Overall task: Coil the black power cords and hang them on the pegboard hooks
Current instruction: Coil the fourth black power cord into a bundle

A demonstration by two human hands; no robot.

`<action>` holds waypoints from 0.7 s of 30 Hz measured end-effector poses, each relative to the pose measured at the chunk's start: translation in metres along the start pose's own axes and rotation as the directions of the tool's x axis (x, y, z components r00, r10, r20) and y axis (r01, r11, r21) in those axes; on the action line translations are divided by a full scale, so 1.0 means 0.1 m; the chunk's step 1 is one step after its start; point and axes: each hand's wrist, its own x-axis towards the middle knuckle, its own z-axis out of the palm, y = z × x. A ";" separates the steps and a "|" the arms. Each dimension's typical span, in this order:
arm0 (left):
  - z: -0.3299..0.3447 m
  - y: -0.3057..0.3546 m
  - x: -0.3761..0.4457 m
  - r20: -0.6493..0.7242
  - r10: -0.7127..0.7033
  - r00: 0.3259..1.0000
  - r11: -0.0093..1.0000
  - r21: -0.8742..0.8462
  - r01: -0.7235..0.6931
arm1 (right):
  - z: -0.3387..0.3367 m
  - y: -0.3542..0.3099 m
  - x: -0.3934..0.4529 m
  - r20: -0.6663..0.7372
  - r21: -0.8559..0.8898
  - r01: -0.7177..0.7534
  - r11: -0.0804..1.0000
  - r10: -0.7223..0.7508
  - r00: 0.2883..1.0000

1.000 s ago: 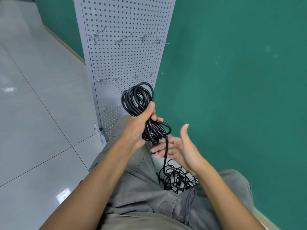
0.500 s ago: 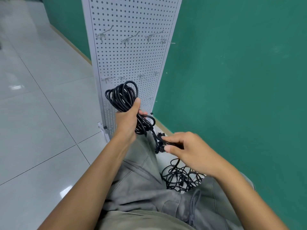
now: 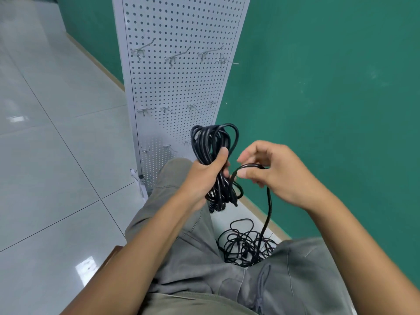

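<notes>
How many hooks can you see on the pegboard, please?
10 hooks clearly: four across the top row, four across the middle row, two lowest. The coiled cord in the left hand may hide more.

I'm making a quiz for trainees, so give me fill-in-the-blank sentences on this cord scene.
1. The left hand grips a coiled bundle of ____ cord.
2. The right hand pinches a loose ____ of cord.
3. The hooks on the pegboard hold ____ cords.
4. The wall is ____.

Missing words: black; loop; no; green
</notes>
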 end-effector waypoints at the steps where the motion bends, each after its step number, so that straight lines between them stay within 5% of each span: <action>1: 0.04 0.00 -0.03 0.042 -0.007 0.999 1.000 -0.008 0.008 | -0.01 0.01 0.02 -0.058 -0.028 -0.015 0.999 0.014 0.998; 7: 0.13 0.00 -0.16 0.274 -0.109 0.955 0.992 -0.036 0.123 | -0.02 0.14 0.06 -0.269 -0.061 -0.099 0.993 0.079 0.960; 14: 0.05 -0.04 -0.12 0.419 -0.138 0.897 0.981 -0.069 0.183 | 0.03 0.21 0.00 -0.145 0.093 -0.080 0.992 0.093 0.985; 21: -0.04 0.01 -0.06 0.387 -0.203 0.899 0.942 -0.173 0.288 | 0.02 0.46 -0.13 -0.097 0.365 -0.124 0.923 0.170 0.981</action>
